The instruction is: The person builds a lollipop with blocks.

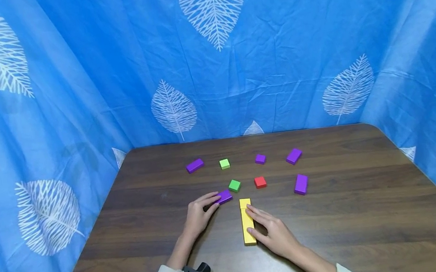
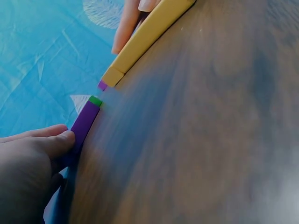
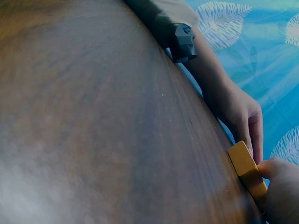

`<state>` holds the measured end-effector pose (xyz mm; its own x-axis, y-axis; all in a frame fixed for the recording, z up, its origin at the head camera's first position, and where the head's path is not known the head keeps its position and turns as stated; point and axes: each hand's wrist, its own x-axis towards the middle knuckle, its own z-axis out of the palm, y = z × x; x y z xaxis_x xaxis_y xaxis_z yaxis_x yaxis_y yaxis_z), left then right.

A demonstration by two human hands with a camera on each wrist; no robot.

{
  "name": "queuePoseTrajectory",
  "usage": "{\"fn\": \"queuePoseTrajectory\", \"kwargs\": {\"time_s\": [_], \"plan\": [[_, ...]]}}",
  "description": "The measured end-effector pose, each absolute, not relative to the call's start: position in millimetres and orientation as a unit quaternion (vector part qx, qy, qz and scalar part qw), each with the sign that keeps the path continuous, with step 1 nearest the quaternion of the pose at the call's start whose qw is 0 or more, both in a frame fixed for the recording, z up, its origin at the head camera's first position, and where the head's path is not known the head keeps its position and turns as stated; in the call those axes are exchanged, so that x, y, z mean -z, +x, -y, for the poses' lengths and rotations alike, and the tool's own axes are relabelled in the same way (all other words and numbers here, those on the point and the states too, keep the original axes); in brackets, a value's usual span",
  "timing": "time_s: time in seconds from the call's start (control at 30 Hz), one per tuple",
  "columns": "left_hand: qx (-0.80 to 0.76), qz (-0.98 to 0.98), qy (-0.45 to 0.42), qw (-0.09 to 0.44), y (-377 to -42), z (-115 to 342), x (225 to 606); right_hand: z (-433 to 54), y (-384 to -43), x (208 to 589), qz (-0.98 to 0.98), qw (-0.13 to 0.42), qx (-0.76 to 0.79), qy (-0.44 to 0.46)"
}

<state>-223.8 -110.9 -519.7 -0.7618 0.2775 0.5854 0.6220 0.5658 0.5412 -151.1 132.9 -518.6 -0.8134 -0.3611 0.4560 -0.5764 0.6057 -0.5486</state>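
Observation:
My left hand [image 1: 198, 217] pinches the left end of a purple block [image 1: 225, 196] between thumb and fingers, low on the wooden table. The left wrist view also shows the thumb on the near side of this purple block [image 2: 85, 122]. My right hand [image 1: 275, 235] rests its thumb and fingertips along the right side of a long yellow block [image 1: 248, 235]. A short yellow piece [image 1: 244, 203] adjoins its far end. In the right wrist view, the thumb touches the yellow block [image 3: 254, 184]. A green block [image 1: 234, 185] lies just beyond the held purple one.
A red block [image 1: 260, 182] and another purple block [image 1: 300, 184] lie to the right. Farther back sit a purple block [image 1: 195, 165], a light green block [image 1: 225, 164], a small purple block [image 1: 260, 159] and a purple block [image 1: 294, 156]. A blue leaf-patterned curtain [image 1: 268, 76] surrounds the table [image 1: 351, 210].

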Motion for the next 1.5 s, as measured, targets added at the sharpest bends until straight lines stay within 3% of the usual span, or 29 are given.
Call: {"fn": "queuePoseTrajectory", "kwargs": {"time_s": [0.63,1.5], "plan": [[0.393,0.855,-0.303,0.151,-245,75,521,-134,-153,521,0.879,0.171,-0.354,0.271],[0.394,0.854,-0.309,0.137,-247,68,522,-133,-153,518,0.881,0.157,-0.358,0.266]]}}
